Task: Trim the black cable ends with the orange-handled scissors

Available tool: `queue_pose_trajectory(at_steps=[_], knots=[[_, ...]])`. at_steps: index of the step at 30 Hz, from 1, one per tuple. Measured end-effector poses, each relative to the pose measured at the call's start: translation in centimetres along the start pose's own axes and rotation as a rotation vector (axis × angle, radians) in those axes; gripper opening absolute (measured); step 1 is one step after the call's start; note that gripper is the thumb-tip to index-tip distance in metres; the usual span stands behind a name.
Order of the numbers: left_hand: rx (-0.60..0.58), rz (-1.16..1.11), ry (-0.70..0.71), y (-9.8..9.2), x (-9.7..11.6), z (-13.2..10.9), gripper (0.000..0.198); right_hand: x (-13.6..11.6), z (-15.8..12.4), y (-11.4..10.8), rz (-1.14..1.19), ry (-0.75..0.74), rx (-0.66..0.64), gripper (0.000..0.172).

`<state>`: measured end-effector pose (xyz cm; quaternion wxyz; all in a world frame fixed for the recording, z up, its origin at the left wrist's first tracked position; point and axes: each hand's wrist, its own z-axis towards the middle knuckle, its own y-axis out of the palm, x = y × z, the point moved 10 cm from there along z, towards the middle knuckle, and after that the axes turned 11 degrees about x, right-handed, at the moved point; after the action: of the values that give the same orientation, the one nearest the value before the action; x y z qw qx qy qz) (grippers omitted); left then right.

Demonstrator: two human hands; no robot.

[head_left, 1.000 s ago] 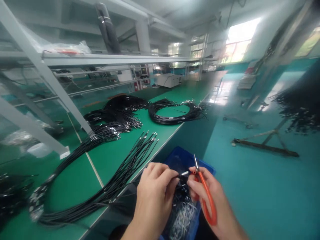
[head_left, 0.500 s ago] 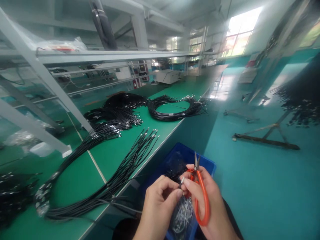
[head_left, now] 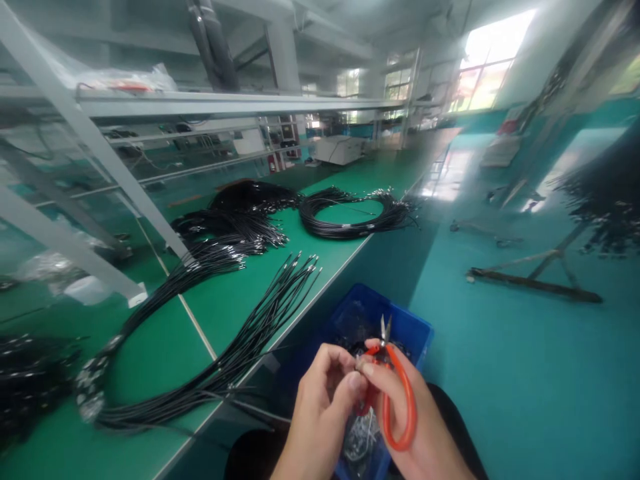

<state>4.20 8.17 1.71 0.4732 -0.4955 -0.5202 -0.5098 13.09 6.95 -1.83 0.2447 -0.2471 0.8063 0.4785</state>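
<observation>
My left hand (head_left: 325, 393) is closed, thumb and forefinger pinching the end of a thin black cable, now mostly hidden by the fingertips. My right hand (head_left: 413, 407) holds orange-handled scissors (head_left: 411, 407) against the palm, their blades pointing up and slightly apart. Its thumb and forefinger also pinch a tiny pale piece at the left fingertips. Both hands meet above a blue bin (head_left: 423, 333) that contains clear bags and small white pieces (head_left: 363, 437). To the left, a looped bundle of black cables (head_left: 240, 357) with metal ends lies on the green table (head_left: 150, 360).
Farther along the table lie a coiled cable bundle (head_left: 345, 230) and heaped black cables (head_left: 235, 223). A white shelf frame (head_left: 115, 173) rises from the table at left. On the right, a stand (head_left: 540, 285) rests on the floor beside hanging black cables (head_left: 610, 200).
The hands have drawn slightly closer together, and the white-tipped piece between the fingertips is now mostly covered. The scissors have shifted a little left and down.
</observation>
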Motion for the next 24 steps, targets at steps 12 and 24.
queue_pose_trajectory(at_steps=[12, 24], knots=[[-0.13, -0.339, -0.202, -0.2, -0.4, 0.9, 0.01, 0.4, -0.4, 2.0, -0.012, 0.004, -0.213, 0.016], [-0.025, -0.179, -0.029, -1.7, 0.2, 1.6, 0.01, 0.0, 0.1, 1.7, 0.006, 0.014, -0.146, 0.014]])
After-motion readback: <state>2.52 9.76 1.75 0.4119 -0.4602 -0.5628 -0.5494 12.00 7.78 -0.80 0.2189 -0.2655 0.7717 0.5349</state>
